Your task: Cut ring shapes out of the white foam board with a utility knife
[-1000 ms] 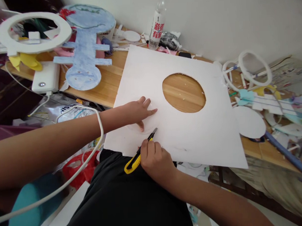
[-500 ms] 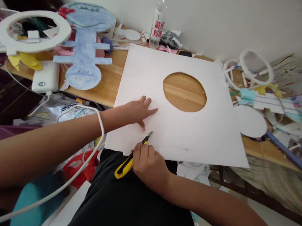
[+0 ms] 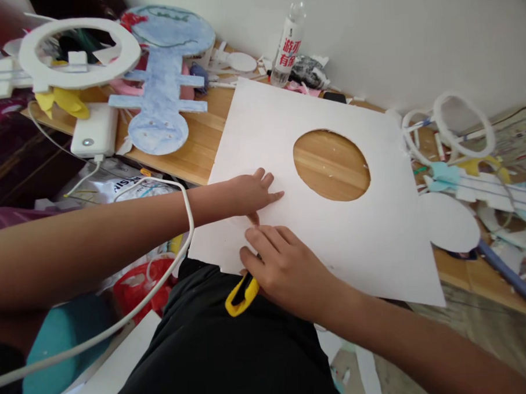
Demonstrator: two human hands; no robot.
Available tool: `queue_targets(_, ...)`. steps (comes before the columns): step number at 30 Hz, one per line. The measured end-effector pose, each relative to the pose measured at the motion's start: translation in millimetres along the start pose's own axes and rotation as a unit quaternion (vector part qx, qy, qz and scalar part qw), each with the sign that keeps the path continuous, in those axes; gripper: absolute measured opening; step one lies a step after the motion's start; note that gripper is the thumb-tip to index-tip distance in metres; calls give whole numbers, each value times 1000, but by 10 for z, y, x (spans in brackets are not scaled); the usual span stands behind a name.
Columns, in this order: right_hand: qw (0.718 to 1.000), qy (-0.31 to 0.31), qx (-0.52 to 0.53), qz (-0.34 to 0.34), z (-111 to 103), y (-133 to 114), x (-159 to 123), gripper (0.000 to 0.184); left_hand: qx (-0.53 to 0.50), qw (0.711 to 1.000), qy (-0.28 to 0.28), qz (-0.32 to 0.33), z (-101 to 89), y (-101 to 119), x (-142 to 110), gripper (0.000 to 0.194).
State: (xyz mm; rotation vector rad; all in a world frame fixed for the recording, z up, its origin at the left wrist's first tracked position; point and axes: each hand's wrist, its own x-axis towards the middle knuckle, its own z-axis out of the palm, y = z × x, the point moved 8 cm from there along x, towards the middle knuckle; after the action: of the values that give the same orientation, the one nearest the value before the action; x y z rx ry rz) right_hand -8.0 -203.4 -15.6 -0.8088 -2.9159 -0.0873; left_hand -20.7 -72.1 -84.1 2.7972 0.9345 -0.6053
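A large white foam board with an oval hole cut through it lies on the wooden table, its near edge reaching over my lap. My left hand rests on the board left of the hole, fingers spread. Close beside its thumb, my right hand is closed around a yellow and black utility knife. The knife's yellow end sticks out toward my body; its blade is hidden under the fingers. A white cable loops over my left forearm.
A blue painted cutout, a white ring and a white power bank are at the left. Behind the board stands a plastic bottle. White rings and scraps crowd the right side. A red plastic bag lies below.
My right hand has moved up and right over the board, and the knife's blade has gone out of sight under it. My left hand stays in place on the board. The view has shifted slightly.
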Motion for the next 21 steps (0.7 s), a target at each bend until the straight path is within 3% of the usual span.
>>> queue_targets(4,971,-33,153,-180,54,-67,22,22,2,1000,-16,1,-49,41,-26,96)
queue_targets(7,934,-112,237,-242,180,-162,54,16,10,1000,-23,-6,-72,69,-4,102)
queue_targets(9,914,-154,271,-260,228,-230,100,14,7,999,-39,-15,-60,69,27,109)
queue_targets(11,901,-196,288,-260,265,-281,164,24,-5,998,-55,-16,-36,62,65,117)
queue_targets(15,883,-272,298,-239,345,-313,285,28,-13,997,-47,57,-1,94,149,122)
queue_targets(18,876,-278,318,-234,370,-308,350,30,-21,996,-51,76,69,60,230,129)
queue_targets(21,883,-249,327,-226,383,-285,413,27,-63,995,-56,54,128,26,335,134)
